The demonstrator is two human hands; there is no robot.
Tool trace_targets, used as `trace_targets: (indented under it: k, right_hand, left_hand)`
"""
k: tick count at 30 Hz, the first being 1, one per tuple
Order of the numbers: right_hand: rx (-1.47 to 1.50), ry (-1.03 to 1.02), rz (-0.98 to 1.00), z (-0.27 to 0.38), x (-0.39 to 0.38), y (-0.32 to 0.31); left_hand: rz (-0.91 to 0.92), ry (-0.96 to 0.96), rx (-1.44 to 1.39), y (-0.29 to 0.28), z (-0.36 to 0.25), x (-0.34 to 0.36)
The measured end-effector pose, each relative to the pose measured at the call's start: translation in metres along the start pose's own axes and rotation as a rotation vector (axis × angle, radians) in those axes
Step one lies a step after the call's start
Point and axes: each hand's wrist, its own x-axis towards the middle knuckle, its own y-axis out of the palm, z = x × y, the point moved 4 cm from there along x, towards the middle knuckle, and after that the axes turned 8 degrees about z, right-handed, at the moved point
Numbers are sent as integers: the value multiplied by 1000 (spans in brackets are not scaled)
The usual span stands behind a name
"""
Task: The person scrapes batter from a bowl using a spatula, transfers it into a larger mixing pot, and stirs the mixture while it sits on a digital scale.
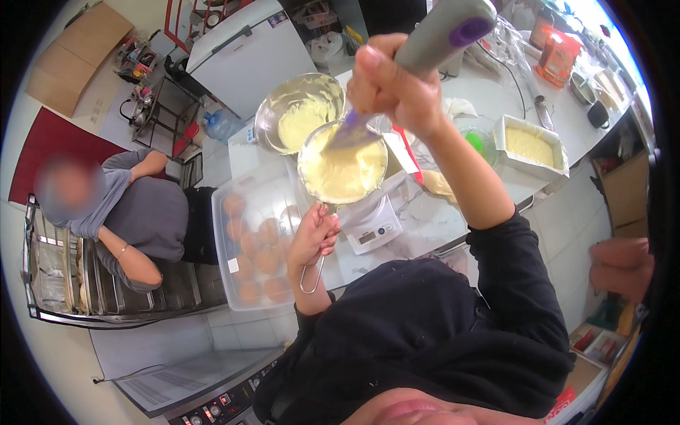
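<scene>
My left hand (312, 234) is closed round the long wire-loop handle (309, 280) of a round metal vessel with pale yellow batter (347, 177) in it. Whether the vessel is a sieve or a small pan I cannot tell. Raised above it, my right hand (397, 92) grips a spatula (443, 35) with a thick grey and purple handle. The spatula's lower end dips into the batter. Just behind the vessel sits a large steel bowl (265, 120), its inside smeared with more of the same batter. A white kitchen scale (375, 225) lies on the table near my left hand.
Round brown items fill a clear plastic box (287, 180) on the left. A white loaf tin (549, 168) holding batter stands right, near a grater (543, 113), a red-handled tool (411, 152) and an orange bag (558, 57). Another person (149, 205) is beyond the box, arms bent.
</scene>
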Motion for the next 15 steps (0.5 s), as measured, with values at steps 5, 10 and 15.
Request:
trace_targets:
  k: [5, 10, 15]
  right_hand:
    - [-53, -111, -72, -24, 8, -35]
    - [323, -38, -40, -48, 8, -54]
    - [440, 120, 32, -45, 17, -56]
  left_hand:
    - [36, 0, 25, 2, -5, -2]
    - [-20, 3, 113, 4, -5, 1]
    - [-39, -34, 73, -5, 3, 0]
